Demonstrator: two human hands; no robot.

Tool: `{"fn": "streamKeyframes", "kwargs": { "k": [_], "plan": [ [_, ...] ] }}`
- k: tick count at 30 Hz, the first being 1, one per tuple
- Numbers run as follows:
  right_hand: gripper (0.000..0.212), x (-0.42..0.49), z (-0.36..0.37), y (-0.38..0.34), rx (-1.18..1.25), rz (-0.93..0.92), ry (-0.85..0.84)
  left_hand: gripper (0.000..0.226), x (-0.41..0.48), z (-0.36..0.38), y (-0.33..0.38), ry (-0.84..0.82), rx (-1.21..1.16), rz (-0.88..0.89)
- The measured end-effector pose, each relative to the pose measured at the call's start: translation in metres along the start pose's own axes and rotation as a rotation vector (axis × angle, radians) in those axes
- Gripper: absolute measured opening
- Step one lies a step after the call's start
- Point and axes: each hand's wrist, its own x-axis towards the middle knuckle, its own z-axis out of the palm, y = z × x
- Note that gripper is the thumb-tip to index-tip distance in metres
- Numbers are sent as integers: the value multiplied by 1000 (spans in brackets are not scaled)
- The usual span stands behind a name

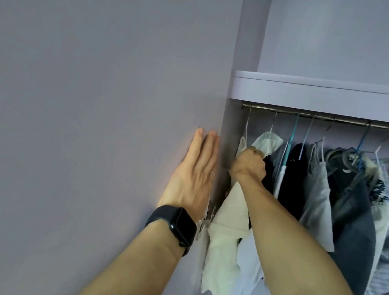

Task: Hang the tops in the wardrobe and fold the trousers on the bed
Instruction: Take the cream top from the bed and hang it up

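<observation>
Currently mid-hang | right hand grips cream top at rail; left hand flat on wardrobe door | trousers, bed unseen

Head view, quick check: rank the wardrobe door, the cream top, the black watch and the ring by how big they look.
Largest to smallest:
1. wardrobe door, filling the left side
2. cream top
3. black watch
4. ring
The watch sits nearer the camera, yet the top plainly looks bigger.

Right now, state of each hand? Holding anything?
Left hand: open, fingers straight, flat against the wardrobe door.
Right hand: closed, gripping the cream top.
</observation>
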Motion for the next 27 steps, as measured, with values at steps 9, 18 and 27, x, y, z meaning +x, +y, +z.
{"fn": "streamKeyframes", "kwargs": {
  "k": [9,18,27],
  "plan": [
    [85,-56,46,31,91,-169,-378,67,-1,1,7,-3,22,-19],
    [67,-143,-18,53,104,-250,-579,71,-3,-10,3,-182,-61,17],
    [43,-210,-155,66,92,-276,-608,73,-58,-50,7,-537,-683,-5]
  ]
}}
